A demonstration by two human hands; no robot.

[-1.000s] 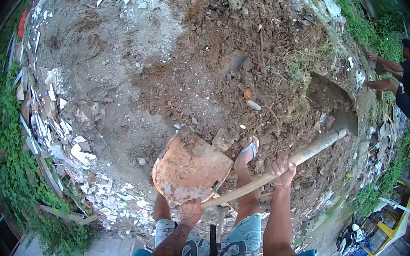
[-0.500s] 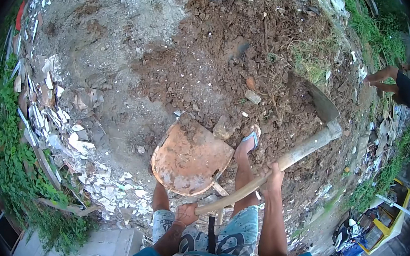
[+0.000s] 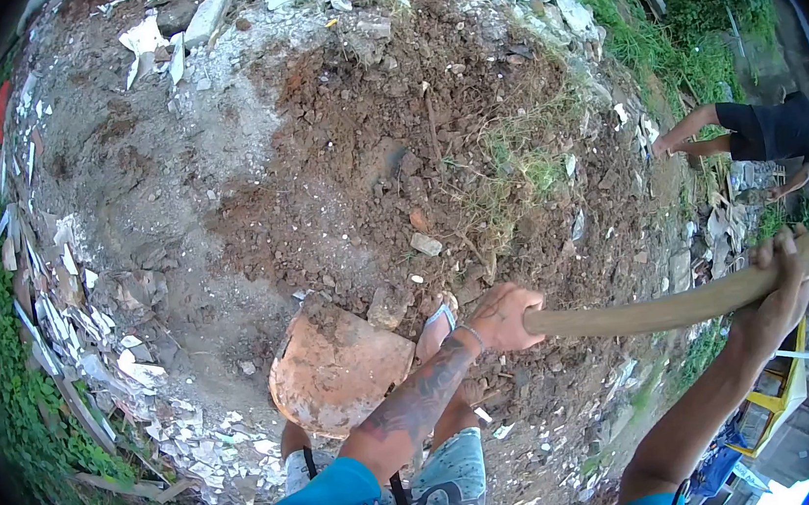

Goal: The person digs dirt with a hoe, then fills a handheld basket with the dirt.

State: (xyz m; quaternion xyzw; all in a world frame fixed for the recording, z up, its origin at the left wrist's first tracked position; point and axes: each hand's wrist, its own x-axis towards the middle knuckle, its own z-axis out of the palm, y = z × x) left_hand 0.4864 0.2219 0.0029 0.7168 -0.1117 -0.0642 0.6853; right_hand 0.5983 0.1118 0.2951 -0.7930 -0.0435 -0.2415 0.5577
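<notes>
A hoe's long wooden handle (image 3: 648,314) slants out to the right, and its blade lies outside the picture. My left hand (image 3: 505,317) is wrapped round the handle's near end, out in front of my body. Farther along, at the right, my right hand (image 3: 779,270) grips the handle close to where it leaves the view. Below and left of my left hand, a rusty, rounded metal pan-like piece (image 3: 332,364) lies on the ground by my feet, partly covered by my left forearm. My sandalled foot (image 3: 435,331) stands beside it. Loose brown soil (image 3: 348,180) spreads ahead.
A stone (image 3: 388,306) lies beside the metal piece, with a pale brick fragment (image 3: 426,244) farther ahead. Broken tile rubble (image 3: 135,365) lines the left side. Another person (image 3: 756,129) bends over at the right edge. Grass tufts (image 3: 524,166) grow in the soil.
Both hands have swung the hoe up and to the right. Its blade, earlier over the soil, has left the view. My left hand has moved from my lap forward and right.
</notes>
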